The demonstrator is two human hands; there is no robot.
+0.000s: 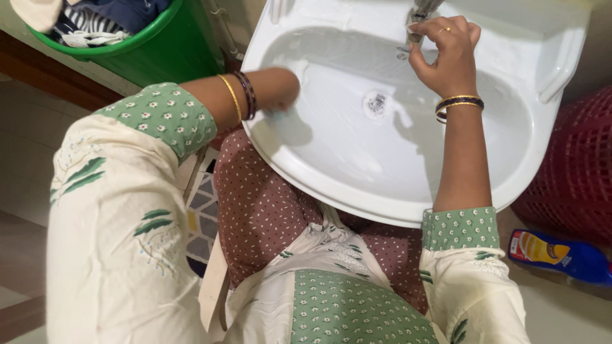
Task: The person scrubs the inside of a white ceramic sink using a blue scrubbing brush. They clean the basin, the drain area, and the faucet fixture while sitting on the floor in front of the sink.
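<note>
The right hand has its fingers closed around the tap above the sink. The left hand, blurred, presses on the basin's near wall; its grip cannot be told. The basin looks clean already, no water visibly running.

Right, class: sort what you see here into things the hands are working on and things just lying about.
In use:
- white ceramic washbasin
- metal tap, gripped by the right hand
- left hand, blurred, against the basin's inner wall

Lying about:
- green plastic bucket of clothes
- red plastic mesh basket
- blue plastic bottle on the floor
</note>
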